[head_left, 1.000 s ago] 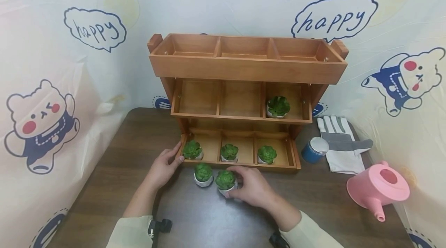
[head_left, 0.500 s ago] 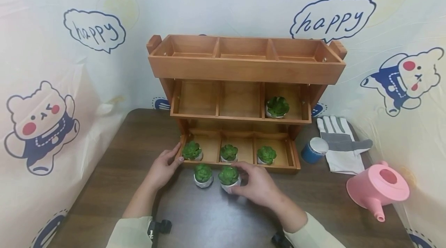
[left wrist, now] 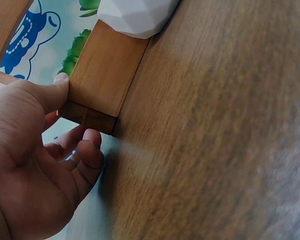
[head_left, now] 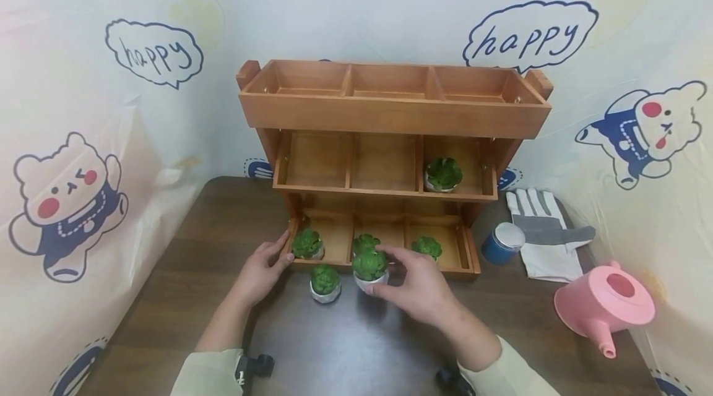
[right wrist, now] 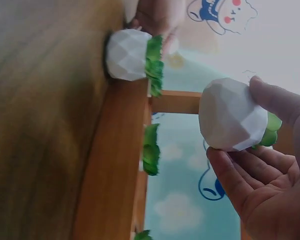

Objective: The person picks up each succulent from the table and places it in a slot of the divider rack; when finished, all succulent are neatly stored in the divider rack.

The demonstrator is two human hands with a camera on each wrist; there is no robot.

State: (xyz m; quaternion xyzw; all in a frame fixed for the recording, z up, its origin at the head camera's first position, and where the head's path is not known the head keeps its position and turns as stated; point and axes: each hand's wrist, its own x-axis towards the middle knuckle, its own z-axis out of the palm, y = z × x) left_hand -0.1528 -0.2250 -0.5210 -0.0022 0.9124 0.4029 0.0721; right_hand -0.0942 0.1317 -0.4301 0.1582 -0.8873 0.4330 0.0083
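My right hand (head_left: 420, 284) grips a small potted succulent (head_left: 370, 266) between thumb and fingers. Its faceted white pot (right wrist: 232, 115) is raised off the table in the right wrist view. In the head view this plant overlaps a succulent in the lowest tier's middle compartment. My left hand (head_left: 260, 271) holds the lower left front corner of the tiered wooden shelf (head_left: 384, 114), thumb at the top edge and fingers curled by the side (left wrist: 92, 120). Another potted succulent (head_left: 325, 283) stands on the table just before the shelf, between my hands.
Succulents also sit in the lowest tier's left (head_left: 307, 243) and right (head_left: 427, 247) compartments, and one is in the middle tier's right compartment (head_left: 443, 174). To the right are a blue can (head_left: 503, 243), work gloves (head_left: 543, 232) and a pink watering can (head_left: 604, 300).
My right hand has lifted the succulent from the table and brought it slightly right and toward the shelf. The left hand stays at the shelf corner.
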